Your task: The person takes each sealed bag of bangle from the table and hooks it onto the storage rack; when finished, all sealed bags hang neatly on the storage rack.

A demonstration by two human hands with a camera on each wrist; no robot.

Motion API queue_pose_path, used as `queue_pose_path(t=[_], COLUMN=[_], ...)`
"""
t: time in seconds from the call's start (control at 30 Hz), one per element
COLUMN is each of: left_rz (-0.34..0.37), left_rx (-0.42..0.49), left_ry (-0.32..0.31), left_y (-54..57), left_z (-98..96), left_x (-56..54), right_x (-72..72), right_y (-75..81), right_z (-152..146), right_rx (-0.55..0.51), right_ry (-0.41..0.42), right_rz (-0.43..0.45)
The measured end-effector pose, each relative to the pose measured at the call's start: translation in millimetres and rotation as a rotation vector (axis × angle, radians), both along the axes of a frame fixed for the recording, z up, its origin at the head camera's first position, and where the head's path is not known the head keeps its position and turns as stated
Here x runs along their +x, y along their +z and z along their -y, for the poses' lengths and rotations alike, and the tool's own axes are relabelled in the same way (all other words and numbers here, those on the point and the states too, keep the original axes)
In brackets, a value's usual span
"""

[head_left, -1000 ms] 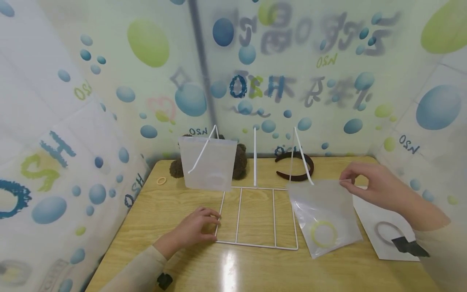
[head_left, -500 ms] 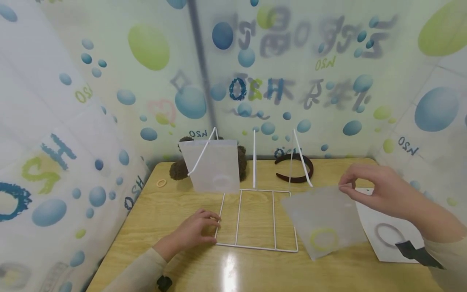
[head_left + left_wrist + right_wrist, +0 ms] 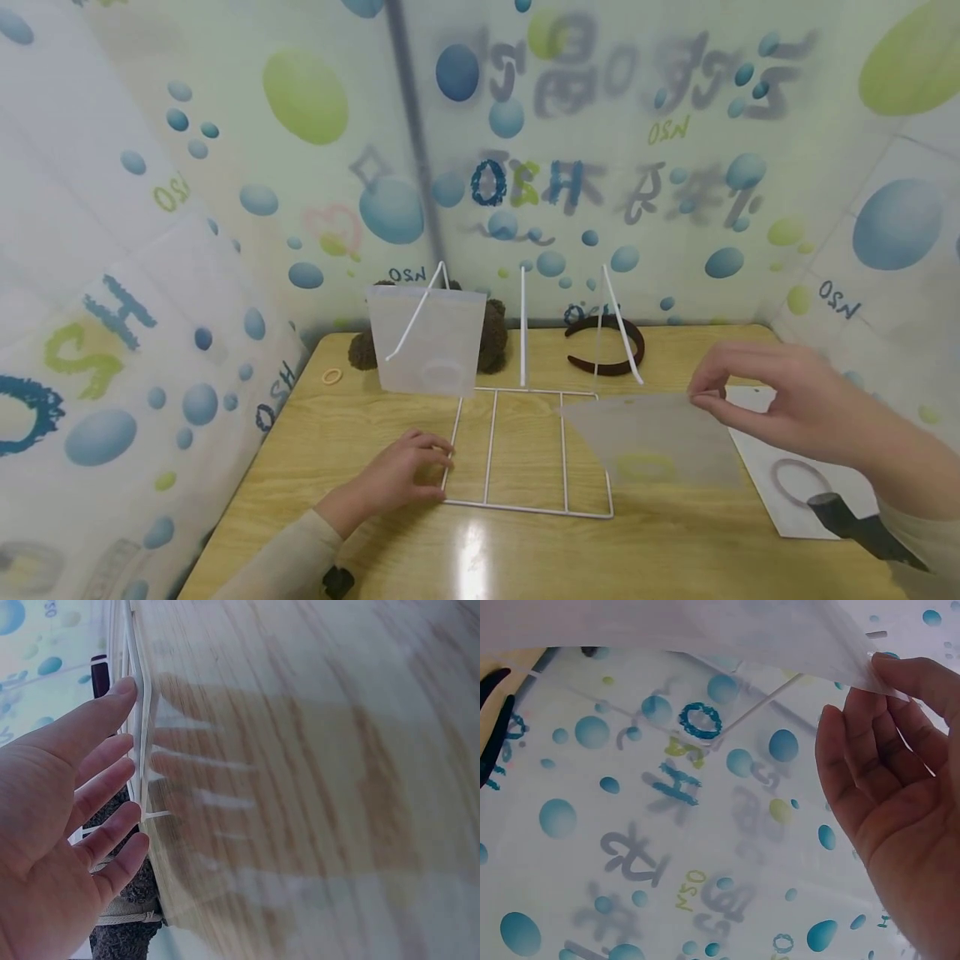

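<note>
My right hand [image 3: 795,408] pinches the top edge of a translucent zip bag [image 3: 690,421] between thumb and forefinger. Inside the bag lies a yellow ring [image 3: 645,467]. Tilted nearly flat, the bag overlaps the right side of a white wire rack [image 3: 524,333] in the head view. At the rack's left side, my left hand [image 3: 397,475] stands with fingers relaxed, fingertips right at the base wire. From the rack's left arm hangs another translucent bag [image 3: 427,342] with a faint ring in it. In the right wrist view, the pinched bag corner [image 3: 847,652] shows, the other fingers loosely bent.
Behind the hanging bag sits a dark brown plush toy [image 3: 492,337]. A dark headband [image 3: 637,342] lies behind the rack's right arm. At the left is a small peach ring [image 3: 332,377]. Beneath my right forearm lies a white sheet-like item [image 3: 795,521] with a pinkish ring [image 3: 776,477].
The held bag has swung flatter, and its far left corner has moved left over the rack. My right hand shifted slightly left. The hanging bag swayed; my left hand stayed put.
</note>
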State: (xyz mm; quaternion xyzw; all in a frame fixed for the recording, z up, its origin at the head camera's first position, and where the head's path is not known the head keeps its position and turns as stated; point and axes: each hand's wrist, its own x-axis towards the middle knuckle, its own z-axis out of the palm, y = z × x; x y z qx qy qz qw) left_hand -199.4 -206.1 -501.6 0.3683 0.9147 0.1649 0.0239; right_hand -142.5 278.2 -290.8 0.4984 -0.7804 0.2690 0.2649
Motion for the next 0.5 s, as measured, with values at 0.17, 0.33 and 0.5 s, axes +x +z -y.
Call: queue_pose_path(t=[0.17, 0.33, 0.5], left_rz=[0.002, 0.001, 0.012], left_rx=[-0.002, -0.004, -0.002], left_ry=[-0.004, -0.008, -0.006], left_y=[1.9, 2.9, 4.5], left_z=[-0.3, -1.6, -2.0], left_x=[-0.6, -0.5, 0.6], right_x=[2.8, 4.3, 4.5], right_y=[11.8, 22.4, 31.0], right_z=[7, 20, 36], right_rx=[-0.008, -0.054, -0.047], right_ry=[0.045, 0.133, 0.167], right_rz=[-0.014, -0.009, 0.007])
